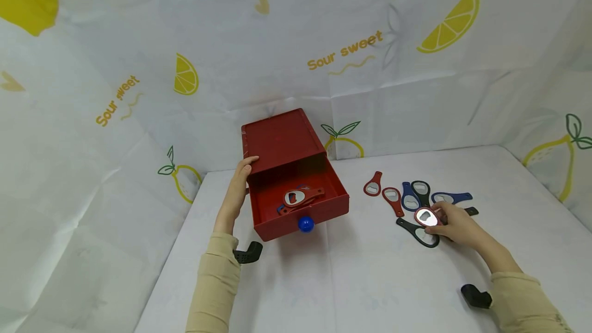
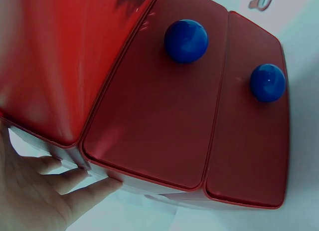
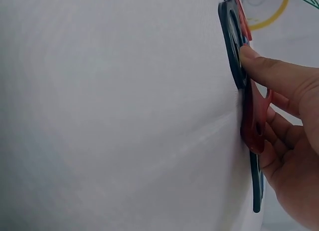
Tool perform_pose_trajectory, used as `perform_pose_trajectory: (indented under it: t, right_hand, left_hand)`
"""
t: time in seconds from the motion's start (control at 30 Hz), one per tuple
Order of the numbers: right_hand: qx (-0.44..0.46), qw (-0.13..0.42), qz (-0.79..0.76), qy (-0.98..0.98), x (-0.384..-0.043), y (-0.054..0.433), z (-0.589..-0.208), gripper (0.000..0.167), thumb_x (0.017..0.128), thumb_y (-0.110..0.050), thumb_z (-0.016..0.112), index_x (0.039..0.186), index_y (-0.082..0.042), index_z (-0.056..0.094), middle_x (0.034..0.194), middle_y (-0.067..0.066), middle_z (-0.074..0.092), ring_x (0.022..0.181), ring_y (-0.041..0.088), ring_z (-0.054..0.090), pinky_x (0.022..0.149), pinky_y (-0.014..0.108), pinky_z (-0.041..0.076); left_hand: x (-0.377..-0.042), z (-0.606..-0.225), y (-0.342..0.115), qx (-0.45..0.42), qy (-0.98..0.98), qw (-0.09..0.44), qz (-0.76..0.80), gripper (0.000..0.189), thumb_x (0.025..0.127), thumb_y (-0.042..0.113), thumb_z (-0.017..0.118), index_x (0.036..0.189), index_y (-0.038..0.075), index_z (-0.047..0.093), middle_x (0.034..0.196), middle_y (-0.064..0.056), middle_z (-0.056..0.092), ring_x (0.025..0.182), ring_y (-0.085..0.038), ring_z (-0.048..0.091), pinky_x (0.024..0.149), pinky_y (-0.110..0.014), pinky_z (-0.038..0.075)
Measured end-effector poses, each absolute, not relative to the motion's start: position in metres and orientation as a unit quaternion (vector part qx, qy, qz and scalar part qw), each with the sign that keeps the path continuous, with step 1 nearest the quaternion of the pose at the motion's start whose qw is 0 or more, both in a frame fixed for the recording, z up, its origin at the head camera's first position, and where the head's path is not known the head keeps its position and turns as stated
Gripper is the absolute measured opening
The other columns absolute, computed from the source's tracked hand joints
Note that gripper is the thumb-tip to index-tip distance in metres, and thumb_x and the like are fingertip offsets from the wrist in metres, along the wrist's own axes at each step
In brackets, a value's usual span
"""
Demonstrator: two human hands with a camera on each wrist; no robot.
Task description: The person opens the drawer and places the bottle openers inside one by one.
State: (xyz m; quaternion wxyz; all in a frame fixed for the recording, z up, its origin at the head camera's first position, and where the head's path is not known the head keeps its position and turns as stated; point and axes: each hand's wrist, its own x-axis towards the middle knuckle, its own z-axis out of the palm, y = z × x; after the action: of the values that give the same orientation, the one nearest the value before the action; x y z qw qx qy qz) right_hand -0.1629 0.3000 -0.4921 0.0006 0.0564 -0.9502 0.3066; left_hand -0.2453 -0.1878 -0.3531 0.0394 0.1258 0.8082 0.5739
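Observation:
My left hand point(image 1: 237, 189) rests against the left side of a red drawer cabinet point(image 1: 282, 140), fingers stretched along its wall in the left wrist view. The top drawer point(image 1: 277, 231), with a blue knob point(image 1: 306, 224), is pulled out and holds red bottle openers point(image 1: 294, 198) and a bit of blue. On the right, my right hand point(image 1: 455, 224) pinches a red bottle opener point(image 1: 426, 217) between thumb and fingers, low over the pile. Beneath and beside it lie a black bottle opener point(image 1: 426, 237) and blue ones point(image 1: 409, 199). In the right wrist view its red handle point(image 3: 255, 118) shows by the fingers.
Two closed drawers point(image 2: 154, 101) with blue knobs sit below the open one. More bottle openers, including a red one point(image 1: 372, 185), lie left of the right hand. Behind the white tabletop point(image 1: 361, 276) hangs a lemon-printed cloth point(image 1: 259, 55).

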Motion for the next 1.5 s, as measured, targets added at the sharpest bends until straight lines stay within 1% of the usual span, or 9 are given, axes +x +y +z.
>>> perform_pose_trajectory:
  t: [0.17,0.3,0.47,0.6,0.83,0.93,1.13,1.37,1.5]
  right_hand:
    - [0.047,-0.022,0.301,-0.952,-0.160,0.298,-0.489,0.064,0.075,-0.027,0.075,0.118,0.008,0.044,0.077,0.005,0.056,0.067,0.012,0.046,0.057,0.024,0.037]
    - [0.046,-0.034,0.291,-0.955,-0.158,0.298,-0.485,0.064,0.076,-0.031,0.074,0.120,0.005,0.045,0.076,0.004,0.052,0.067,0.014,0.044,0.058,0.028,0.034]
    - [0.039,-0.032,0.274,-0.960,-0.156,0.297,-0.483,0.063,0.078,-0.033,0.073,0.121,0.007,0.048,0.076,0.004,0.052,0.067,0.015,0.044,0.057,0.029,0.034]
    - [0.032,-0.024,0.263,-0.964,-0.156,0.299,-0.483,0.063,0.079,-0.035,0.071,0.121,0.008,0.050,0.075,0.005,0.053,0.067,0.016,0.044,0.056,0.029,0.035]
    - [0.028,-0.023,0.252,-0.967,-0.157,0.301,-0.478,0.061,0.083,-0.039,0.066,0.122,0.007,0.052,0.077,0.008,0.054,0.069,0.019,0.045,0.056,0.029,0.034]
    - [0.031,-0.028,0.253,-0.967,-0.157,0.300,-0.474,0.063,0.085,-0.043,0.063,0.123,0.007,0.051,0.080,0.009,0.056,0.071,0.020,0.046,0.057,0.030,0.035]
    - [0.049,-0.005,0.256,-0.965,-0.159,0.296,-0.462,0.059,0.087,-0.038,0.063,0.121,0.008,0.052,0.087,0.014,0.062,0.075,0.023,0.052,0.062,0.035,0.044]
    - [0.058,0.019,0.264,-0.963,-0.158,0.287,-0.439,0.062,0.086,-0.040,0.064,0.126,0.005,0.052,0.086,0.014,0.059,0.075,0.022,0.050,0.057,0.028,0.039]
    - [0.072,0.047,0.267,-0.960,-0.157,0.281,-0.421,0.060,0.085,-0.040,0.064,0.126,0.002,0.054,0.086,0.012,0.057,0.075,0.022,0.049,0.055,0.026,0.038]
  left_hand:
    - [-0.249,-0.358,-0.189,0.128,0.806,0.038,0.576,0.043,0.102,0.037,0.024,0.141,0.022,0.032,0.148,-0.010,0.027,0.128,-0.030,0.034,0.096,-0.049,0.034]
    - [-0.259,-0.370,-0.192,0.131,0.807,0.028,0.575,0.044,0.101,0.044,0.025,0.140,0.026,0.034,0.146,-0.007,0.030,0.124,-0.029,0.038,0.092,-0.044,0.036]
    - [-0.266,-0.379,-0.194,0.138,0.809,0.013,0.571,0.046,0.098,0.052,0.027,0.137,0.031,0.036,0.143,-0.005,0.034,0.120,-0.026,0.041,0.086,-0.038,0.037]
    - [-0.266,-0.377,-0.194,0.138,0.809,0.018,0.572,0.044,0.099,0.048,0.025,0.138,0.030,0.035,0.144,-0.005,0.033,0.122,-0.026,0.039,0.087,-0.040,0.036]
    - [-0.248,-0.356,-0.188,0.142,0.815,0.027,0.561,0.044,0.102,0.034,0.022,0.142,0.019,0.031,0.147,-0.012,0.029,0.125,-0.029,0.036,0.088,-0.041,0.036]
    - [-0.247,-0.355,-0.188,0.138,0.813,0.030,0.564,0.043,0.102,0.034,0.022,0.141,0.020,0.032,0.146,-0.010,0.030,0.125,-0.028,0.037,0.090,-0.041,0.035]
    - [-0.246,-0.355,-0.188,0.141,0.811,0.028,0.567,0.043,0.102,0.034,0.023,0.141,0.019,0.032,0.146,-0.012,0.030,0.124,-0.029,0.037,0.092,-0.043,0.036]
    - [-0.247,-0.355,-0.189,0.137,0.809,0.032,0.571,0.042,0.102,0.036,0.024,0.140,0.021,0.033,0.146,-0.010,0.030,0.125,-0.030,0.037,0.094,-0.050,0.034]
    - [-0.247,-0.355,-0.189,0.134,0.808,0.032,0.572,0.042,0.102,0.036,0.024,0.140,0.021,0.033,0.146,-0.010,0.030,0.125,-0.030,0.037,0.094,-0.050,0.034]
